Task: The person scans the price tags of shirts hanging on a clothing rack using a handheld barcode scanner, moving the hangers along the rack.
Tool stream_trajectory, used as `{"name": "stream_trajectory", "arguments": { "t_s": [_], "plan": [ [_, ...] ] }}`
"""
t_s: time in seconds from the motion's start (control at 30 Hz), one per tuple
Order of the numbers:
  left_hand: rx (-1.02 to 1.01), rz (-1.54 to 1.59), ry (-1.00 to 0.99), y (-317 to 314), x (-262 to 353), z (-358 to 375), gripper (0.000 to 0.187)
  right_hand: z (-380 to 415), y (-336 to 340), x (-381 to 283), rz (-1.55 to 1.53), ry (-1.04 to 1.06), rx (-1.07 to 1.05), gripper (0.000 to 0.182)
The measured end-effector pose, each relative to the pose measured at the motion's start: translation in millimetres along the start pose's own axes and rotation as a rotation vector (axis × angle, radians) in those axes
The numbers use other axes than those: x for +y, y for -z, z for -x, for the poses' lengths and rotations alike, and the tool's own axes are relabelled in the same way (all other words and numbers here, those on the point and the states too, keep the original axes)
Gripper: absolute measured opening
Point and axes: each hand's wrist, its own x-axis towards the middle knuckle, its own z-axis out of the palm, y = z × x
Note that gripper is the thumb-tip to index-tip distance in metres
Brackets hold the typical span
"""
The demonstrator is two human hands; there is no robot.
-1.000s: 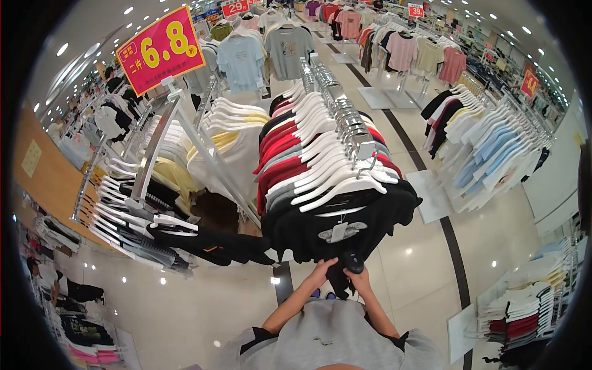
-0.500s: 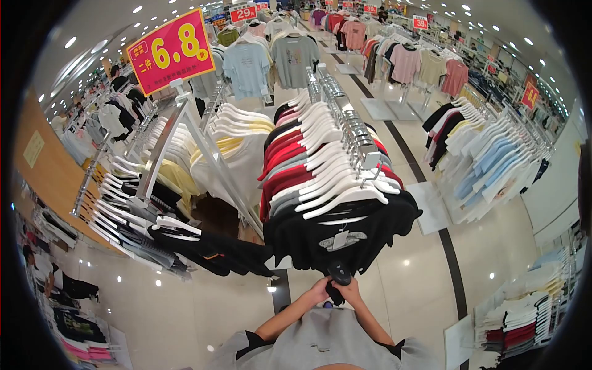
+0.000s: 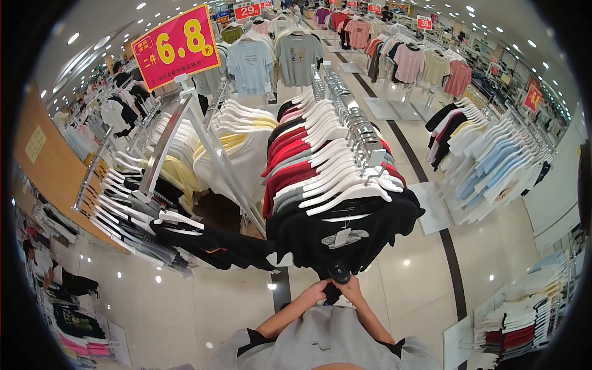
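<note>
A black T-shirt with a grey print and a white hang tag faces me at the front of the rack, on a white hanger. At its lower edge, a black handheld device with a rounded head is in my right hand, fingers closed around it. Beside it, my left hand is closed at black material between the two hands; I cannot tell whether this is the shirt's hem or part of the device.
Red, grey and black shirts hang behind on the chrome rail. Left of it stands a rack with a pink 6.8 sign and dark clothes. Another rack of pale shirts is on the right. Tiled floor lies below.
The racks have shifted slightly to the right in view. Both hands stay close together below the black T-shirt, with the device barely moved.
</note>
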Motion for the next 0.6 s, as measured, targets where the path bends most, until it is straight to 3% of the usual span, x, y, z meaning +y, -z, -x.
{"name": "stream_trajectory", "arguments": {
  "t_s": [0.1, 0.23, 0.27, 0.3, 0.47, 0.53, 0.6],
  "plan": [
    [0.170, -0.028, 0.047, -8.2, -2.4, -2.2, 0.017, 1.4, -0.4, 5.7, -0.004, 0.002, 0.006, 0.023],
    [0.129, -0.066, 0.047, -19.2, -4.7, 6.1, 0.018, 2.0, 9.0, 5.8, 0.018, -0.075, -0.069, 0.030],
    [0.127, -0.099, 0.132, -23.2, -1.2, 6.8, 0.019, 1.6, 12.2, 5.5, 0.018, -0.080, -0.064, 0.030],
    [0.126, -0.131, 0.218, -31.1, 2.5, 10.9, 0.021, 1.6, 15.3, 5.1, 0.024, -0.127, -0.048, 0.030],
    [0.136, -0.094, 0.227, -108.3, 21.9, 56.1, 0.025, 0.8, 39.8, -15.1, -0.003, -0.218, 0.097, 0.023],
    [0.036, -0.231, 0.018, -119.9, 25.3, 61.7, 0.026, 2.4, 48.7, -6.7, -0.043, -0.248, 0.121, 0.024],
    [0.037, -0.314, -0.033, -134.2, 30.5, 75.2, 0.032, 5.5, 52.5, 16.9, -0.128, -0.309, 0.108, 0.026]
  ]
}}
